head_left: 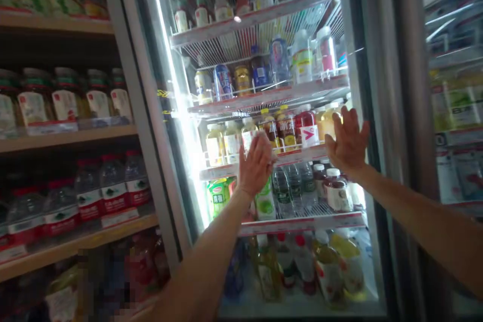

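Observation:
My left hand (pixel 254 168) is raised against the glass door (pixel 237 53) of a lit drinks fridge. Under its fingers is a pale crumpled cloth (pixel 266 145), blurred, which may be a tissue. To the right, my right hand (pixel 347 143) is spread with its palm toward the same glass and holds nothing. Behind the door, near my hands, stand a red drink bottle (pixel 306 126), brown tea bottles (pixel 287 128) with yellow caps and pale drink bottles (pixel 215 143) with white caps.
Wooden shelves (pixel 68 141) with bottled drinks stand on the left, close to my left forearm. The fridge's metal frame (pixel 403 85) runs down the right, beside another glass-fronted cabinet (pixel 458 100). Lower fridge shelves hold water bottles (pixel 281 188) and yellow drink bottles (pixel 328 266).

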Available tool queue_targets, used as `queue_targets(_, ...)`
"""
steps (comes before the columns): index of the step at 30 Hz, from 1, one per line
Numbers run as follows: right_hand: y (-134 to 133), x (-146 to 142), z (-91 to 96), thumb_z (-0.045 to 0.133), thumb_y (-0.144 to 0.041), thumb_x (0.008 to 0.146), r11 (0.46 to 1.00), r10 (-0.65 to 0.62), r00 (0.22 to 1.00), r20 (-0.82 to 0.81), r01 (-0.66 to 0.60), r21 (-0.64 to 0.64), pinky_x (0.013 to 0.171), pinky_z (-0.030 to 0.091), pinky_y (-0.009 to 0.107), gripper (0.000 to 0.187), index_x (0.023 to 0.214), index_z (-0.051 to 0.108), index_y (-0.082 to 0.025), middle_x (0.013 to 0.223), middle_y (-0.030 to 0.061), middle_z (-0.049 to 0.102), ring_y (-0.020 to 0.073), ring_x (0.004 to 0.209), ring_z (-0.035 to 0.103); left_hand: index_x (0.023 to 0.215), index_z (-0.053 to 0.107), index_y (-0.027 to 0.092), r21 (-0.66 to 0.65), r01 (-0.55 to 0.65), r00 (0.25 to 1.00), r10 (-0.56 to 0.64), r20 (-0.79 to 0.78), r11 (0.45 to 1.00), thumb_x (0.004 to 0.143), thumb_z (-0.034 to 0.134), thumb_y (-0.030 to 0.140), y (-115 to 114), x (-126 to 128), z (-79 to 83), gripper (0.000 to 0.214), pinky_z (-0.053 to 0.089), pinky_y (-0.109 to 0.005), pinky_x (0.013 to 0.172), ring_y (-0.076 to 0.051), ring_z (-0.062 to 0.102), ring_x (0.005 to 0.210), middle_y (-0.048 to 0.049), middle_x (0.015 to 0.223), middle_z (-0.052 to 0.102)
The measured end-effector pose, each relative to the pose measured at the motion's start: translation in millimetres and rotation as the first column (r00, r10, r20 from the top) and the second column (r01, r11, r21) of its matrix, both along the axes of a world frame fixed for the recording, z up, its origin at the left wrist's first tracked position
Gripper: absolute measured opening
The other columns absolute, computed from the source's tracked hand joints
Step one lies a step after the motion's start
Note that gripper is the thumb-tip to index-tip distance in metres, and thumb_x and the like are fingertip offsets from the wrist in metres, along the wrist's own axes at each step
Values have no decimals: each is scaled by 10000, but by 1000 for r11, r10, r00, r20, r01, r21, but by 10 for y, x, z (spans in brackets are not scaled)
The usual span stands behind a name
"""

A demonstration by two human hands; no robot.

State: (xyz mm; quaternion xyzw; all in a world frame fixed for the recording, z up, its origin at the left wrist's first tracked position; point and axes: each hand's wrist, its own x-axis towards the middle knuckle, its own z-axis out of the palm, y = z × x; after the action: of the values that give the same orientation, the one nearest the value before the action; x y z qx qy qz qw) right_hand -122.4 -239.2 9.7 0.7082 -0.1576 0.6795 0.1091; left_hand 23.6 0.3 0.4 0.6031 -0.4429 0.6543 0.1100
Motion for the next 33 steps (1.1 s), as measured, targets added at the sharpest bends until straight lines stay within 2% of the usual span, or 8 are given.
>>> queue_targets(4, -9, 9, -21, 331, -377, 882, 999, 20, 1000, 19, -19, -30, 1062, 151, 537, 562, 1388, 300, -134, 1464, 157, 274, 284, 1373, 176, 1354, 334, 226, -188, 17, 1000, -15, 12, 982, 875, 396, 302, 182, 165, 58, 489, 33, -474, 1126, -198, 228, 1365, -105, 1432, 354)
queue_targets(7, -3, 39, -17, 338, -370, 885, 998, 34, 999, 27, -33, -53, 1062, 134, 550, 567, 1408, 260, -166, 1484, 136, 234, 296, 1377, 151, 1388, 273, 190, -545, -46, 988, -40, -146, 837, 878, 398, 329, 361, 275, 99, 543, 75, -531, 1106, -243, 213, 1370, -158, 1455, 286)
queue_targets(13, 33, -71, -120, 355, -330, 890, 985, 61, 997, -43, -67, -161, 1063, 168, 529, 567, 1427, 202, -236, 1505, 90, 188, 279, 1370, 191, 1331, 378, 251, 100, 31, 992, -43, 118, 995, 867, 417, 317, 35, 19, 41, 470, 45, -455, 1132, -184, 236, 1362, -68, 1420, 381)
queue_targets(16, -8, -196, -235, 360, -319, 893, 980, 52, 996, -66, -63, -187, 1067, 168, 521, 542, 1415, 237, -237, 1501, 91, 202, 278, 1371, 190, 1339, 375, 245, -151, -8, 1000, 7, -5, 989, 860, 429, 286, 343, 184, 116, 483, 66, -499, 1118, -221, 283, 1344, -99, 1420, 374)
queue_targets(19, 8, -224, -326, 374, -314, 895, 984, 46, 997, -67, -56, -172, 1069, 167, 521, 527, 1402, 266, -218, 1494, 112, 215, 282, 1372, 188, 1360, 344, 192, -516, -88, 980, -19, -197, 852, 863, 427, 291, 652, 355, 147, 513, 139, -577, 1069, -287, 286, 1338, -171, 1439, 310)
queue_targets(25, 177, -83, -352, 405, -269, 879, 975, 102, 986, -131, -125, -185, 1063, 207, 518, 553, 1405, 241, -231, 1488, 98, 237, 269, 1371, 196, 1329, 394, 243, -37, 47, 998, -46, 33, 998, 859, 439, 273, 404, 205, -11, 473, 112, -461, 1113, -213, 261, 1353, -100, 1405, 396)
queue_targets(30, 50, -203, -359, 385, -284, 886, 991, 56, 997, -51, -62, -120, 1071, 202, 516, 565, 1421, 214, -215, 1486, 103, 244, 273, 1363, 222, 1380, 309, 195, -448, 35, 990, -92, -106, 893, 869, 417, 299, 230, 157, 12, 533, 107, -508, 1099, -249, 220, 1367, -148, 1461, 274)
queue_targets(33, 41, -245, -367, 374, -289, 890, 989, 57, 996, -66, -66, -133, 1076, 206, 507, 571, 1427, 196, -208, 1474, 106, 274, 265, 1364, 223, 1357, 348, 184, -255, 50, 994, -74, -84, 966, 858, 434, 301, -62, -9, 102, 520, 116, -489, 1109, -240, 166, 1382, -132, 1464, 276)
